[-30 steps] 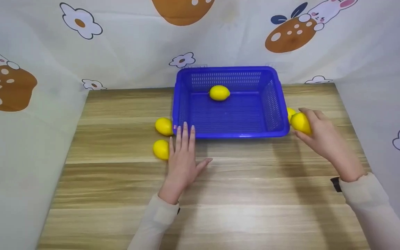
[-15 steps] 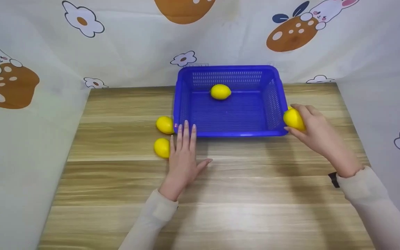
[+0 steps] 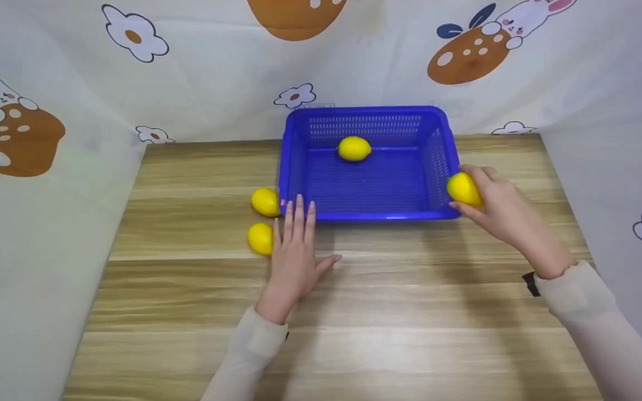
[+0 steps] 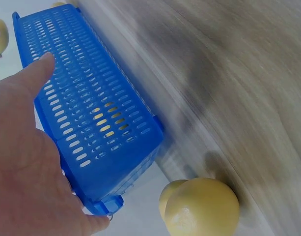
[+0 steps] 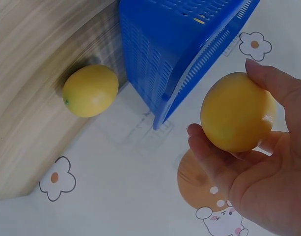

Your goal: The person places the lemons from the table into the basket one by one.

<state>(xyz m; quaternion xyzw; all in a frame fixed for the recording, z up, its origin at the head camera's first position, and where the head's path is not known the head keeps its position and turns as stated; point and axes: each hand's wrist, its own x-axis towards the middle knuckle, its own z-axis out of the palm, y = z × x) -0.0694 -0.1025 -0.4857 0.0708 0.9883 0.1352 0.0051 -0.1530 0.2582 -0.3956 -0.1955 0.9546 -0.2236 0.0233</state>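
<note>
My right hand grips a yellow lemon at the right rim of a blue plastic basket. In the right wrist view, the held lemon sits between thumb and fingers, above the table. My left hand lies with straight fingers at the basket's front left corner, its fingertips over the rim. One lemon is inside the basket, near its back wall. To the left of the basket are two more, a back lemon and a front lemon beside the left hand.
Another lemon rests on the table outside the basket's right side, hidden in the head view. The wooden table meets a printed cloth hanging behind it and along both sides.
My right hand has moved left with the lemon, from outside the basket to its right rim. The left hand has stayed in place.
</note>
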